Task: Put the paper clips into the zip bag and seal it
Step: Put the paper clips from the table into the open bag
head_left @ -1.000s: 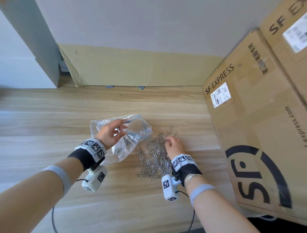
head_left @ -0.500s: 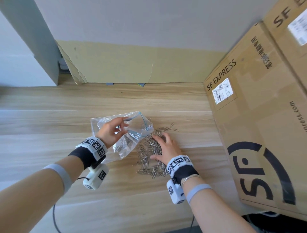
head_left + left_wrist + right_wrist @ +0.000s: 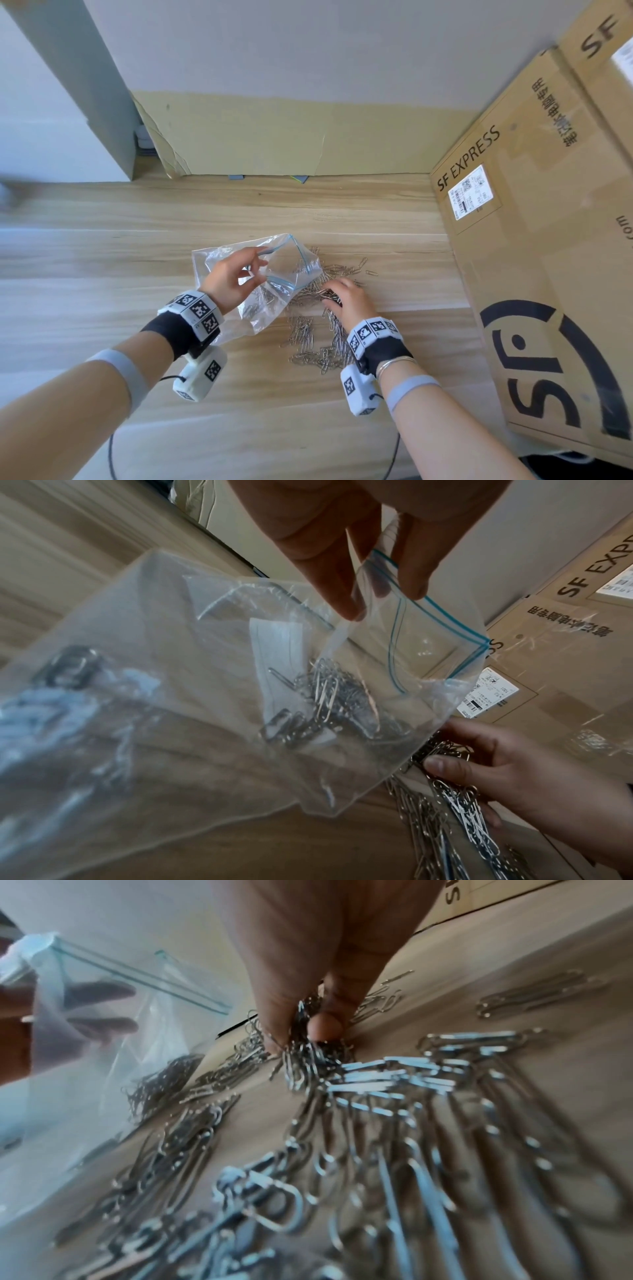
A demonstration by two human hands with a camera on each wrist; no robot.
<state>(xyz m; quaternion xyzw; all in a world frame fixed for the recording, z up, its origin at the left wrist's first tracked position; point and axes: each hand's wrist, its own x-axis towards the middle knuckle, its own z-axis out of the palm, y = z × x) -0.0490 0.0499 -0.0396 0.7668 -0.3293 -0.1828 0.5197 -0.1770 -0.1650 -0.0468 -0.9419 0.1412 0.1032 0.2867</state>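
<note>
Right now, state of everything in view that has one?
zip bag: unsealed, mouth held open, some clips already inside.
left hand: fingers pinch the bag's blue zip edge.
right hand: fingers curled round a bunch of clips, low on the pile.
paper clips: most loose in a pile on the table.
cardboard box: closed, standing at right.

Looks like office back room or storage corner, possibly mailroom; hard to say from this narrow view. Light wood-grain desk [image 3: 137, 274] pushed against plain pale wall [image 3: 308, 44]. Large courier cartons [image 3: 548, 240] printed "SF EXPRESS", shipping label attached, stacked at right. Flattened cardboard sheet [image 3: 257, 137] leaning on wall behind desk. Grey pillar [image 3: 85, 85] at left.
</note>
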